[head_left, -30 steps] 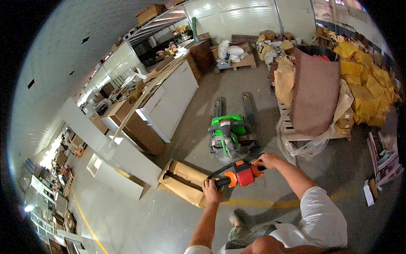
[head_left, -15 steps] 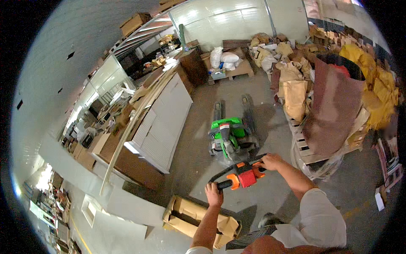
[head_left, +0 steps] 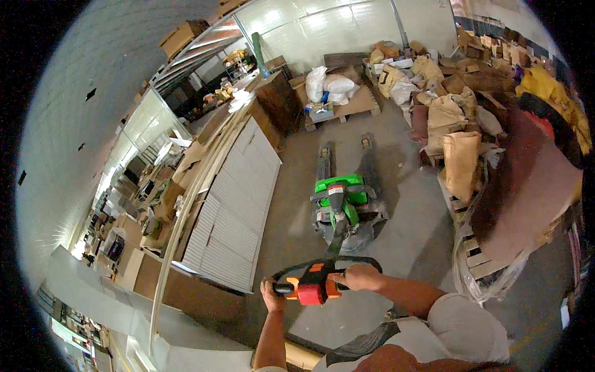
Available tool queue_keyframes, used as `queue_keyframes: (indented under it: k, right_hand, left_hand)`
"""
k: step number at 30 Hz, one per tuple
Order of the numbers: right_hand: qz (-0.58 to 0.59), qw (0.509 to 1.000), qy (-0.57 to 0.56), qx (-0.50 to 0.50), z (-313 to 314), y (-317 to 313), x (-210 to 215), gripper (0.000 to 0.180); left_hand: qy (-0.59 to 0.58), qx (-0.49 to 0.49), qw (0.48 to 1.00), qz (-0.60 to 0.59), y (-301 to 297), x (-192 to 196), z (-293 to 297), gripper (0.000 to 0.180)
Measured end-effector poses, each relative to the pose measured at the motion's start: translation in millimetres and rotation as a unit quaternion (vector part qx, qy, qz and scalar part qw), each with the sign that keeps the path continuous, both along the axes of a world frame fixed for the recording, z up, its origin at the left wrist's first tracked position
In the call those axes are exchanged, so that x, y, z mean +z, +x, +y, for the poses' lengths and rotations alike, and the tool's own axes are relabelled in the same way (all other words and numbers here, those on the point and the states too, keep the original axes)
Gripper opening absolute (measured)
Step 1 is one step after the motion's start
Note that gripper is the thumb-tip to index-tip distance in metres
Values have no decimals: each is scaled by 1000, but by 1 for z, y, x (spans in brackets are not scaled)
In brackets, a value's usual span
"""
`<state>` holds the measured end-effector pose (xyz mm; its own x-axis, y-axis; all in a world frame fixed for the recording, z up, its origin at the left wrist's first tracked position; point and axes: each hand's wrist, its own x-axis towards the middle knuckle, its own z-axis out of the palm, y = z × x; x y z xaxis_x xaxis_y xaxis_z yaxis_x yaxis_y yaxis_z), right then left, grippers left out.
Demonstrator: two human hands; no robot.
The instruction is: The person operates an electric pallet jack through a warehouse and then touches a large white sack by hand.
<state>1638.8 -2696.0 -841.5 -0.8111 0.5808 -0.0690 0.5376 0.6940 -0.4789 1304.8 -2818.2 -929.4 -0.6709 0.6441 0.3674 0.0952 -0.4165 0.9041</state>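
A green pallet truck point(head_left: 341, 199) stands on the concrete floor ahead of me, its two forks pointing away. Its black loop handle with a red and orange control head point(head_left: 313, 286) is at my waist. My left hand point(head_left: 272, 292) grips the left end of the handle. My right hand point(head_left: 361, 276) grips the right side of the loop. The forks carry nothing.
A long white panelled cabinet point(head_left: 232, 204) lies to the left. On the right, a pallet point(head_left: 477, 260) holds brown sacks and sheets. Ahead, a wooden pallet point(head_left: 347, 105) carries white bags. A cardboard box point(head_left: 297, 354) lies by my feet.
I have moved forward with the truck along the floor. The cardboard box has slid under and behind me. Both hands stay on the handle.
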Motion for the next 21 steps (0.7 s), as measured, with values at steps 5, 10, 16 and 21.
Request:
queue_keyframes:
  k: [5, 10, 16, 21]
  right_hand:
    - [28, 998, 48, 23, 97, -32, 4, 72]
    - [19, 992, -53, -110, 204, -46, 33, 69]
    - [-77, 985, 22, -154, 342, -67, 60, 71]
    - [-83, 982, 23, -169, 475, -111, 82, 69]
  left_hand:
    - [-76, 49, 967, 237, -24, 31, 104, 31]
    - [-121, 185, 811, 542, -33, 52, 209, 35]
    - [-64, 155, 824, 541, -46, 70, 360, 34]
    - [-82, 100, 825, 549, -96, 101, 500, 36]
